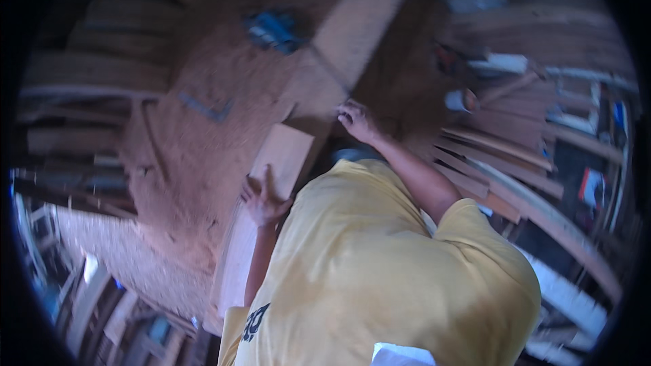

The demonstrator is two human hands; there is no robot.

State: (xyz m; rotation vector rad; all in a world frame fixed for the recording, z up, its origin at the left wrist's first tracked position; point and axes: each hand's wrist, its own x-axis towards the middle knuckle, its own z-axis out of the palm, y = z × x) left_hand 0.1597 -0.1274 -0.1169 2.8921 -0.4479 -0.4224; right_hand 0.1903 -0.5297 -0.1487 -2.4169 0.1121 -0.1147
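Observation:
My left hand lies with its fingers spread on a pale wooden board, close to the front of my yellow shirt. Ahead and to the right, my right hand is closed, its fingers curled at the edge of a long wooden plank. What those fingers hold, if anything, is too blurred to make out. A thin dark line crosses the plank just beyond this hand; whether it is a gap or a thin object I cannot tell. Left of the plank sits a blue power tool.
Brown sawdust covers the ground. On it lies a bluish L-shaped square. Stacked planks line the left side. To the right are loose wood strips, a white cup-like container and a red-and-white box.

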